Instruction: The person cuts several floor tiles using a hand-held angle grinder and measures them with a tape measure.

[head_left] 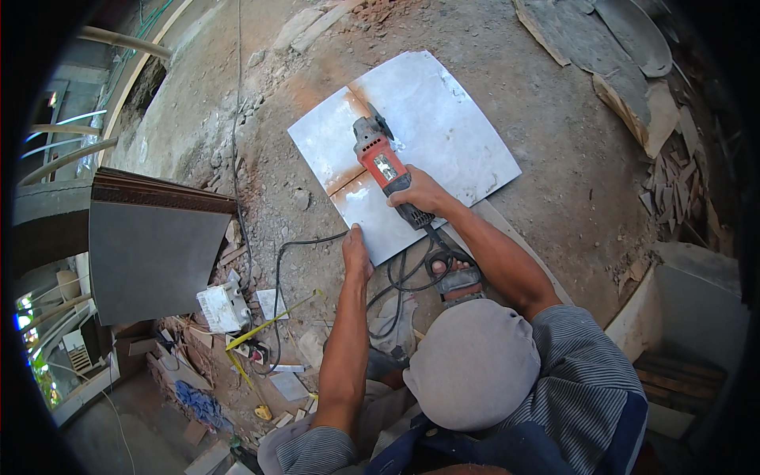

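Sandalled foot (457, 279): resting beside loops of black cord (313, 240).
Left hand (356, 252): bearing on the near edge of the large pale tile (459, 131), apparently steadying it; whether its fingers are curling underneath, cannot tell.
Right hand (419, 194): gripping the rear body of the red angle grinder (383, 164), fingers wrapping round, seemingly controlling its weight.
Angle grinder: extending over the tile, disc side facing right; disc contact, cannot tell.
Tile: lying flat on the dirt floor (554, 103), presumably using the ground as a bench; showing a rust-brown line across.
Yellow measuring tape (273, 321): stretching across rubble, left of the left forearm.
White box-like casing (224, 307): sitting beside it; contents not showing.
Grey panel stack (150, 261): standing on edge, probably saving space.
Shallow grey basin-like piece (637, 36): lying farthest right; any contents, unclear.
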